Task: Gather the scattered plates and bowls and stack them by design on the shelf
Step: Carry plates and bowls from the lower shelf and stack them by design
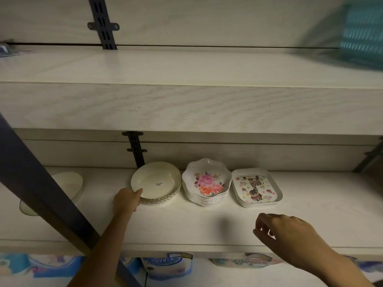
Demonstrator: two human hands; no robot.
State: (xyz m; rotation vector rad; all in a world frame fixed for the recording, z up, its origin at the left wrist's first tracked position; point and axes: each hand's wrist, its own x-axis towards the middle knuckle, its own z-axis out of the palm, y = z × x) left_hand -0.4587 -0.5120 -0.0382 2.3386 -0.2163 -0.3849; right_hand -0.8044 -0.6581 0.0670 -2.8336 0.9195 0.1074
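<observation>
Three stacks stand in a row on the white shelf (186,224). At the left is a stack of plain cream round plates (155,183), with a price sticker on the top one. My left hand (126,200) grips the near-left rim of that top plate, thumb over the edge. In the middle sits a stack of scalloped floral bowls (207,181). On the right lies a stack of square cartoon-print plates (257,186). My right hand (290,233) hovers over the shelf's front, below the square stack, fingers loosely curled and holding nothing. Another cream plate (69,183) lies at the far left, partly hidden.
A dark slanted metal post (41,193) crosses the left side in front of the shelf. An upper shelf (186,108) overhangs, with a teal basket (362,32) at its far right. Packaged tissue rolls (165,266) sit on the level below. A black wall bracket (136,150) rises behind the cream stack.
</observation>
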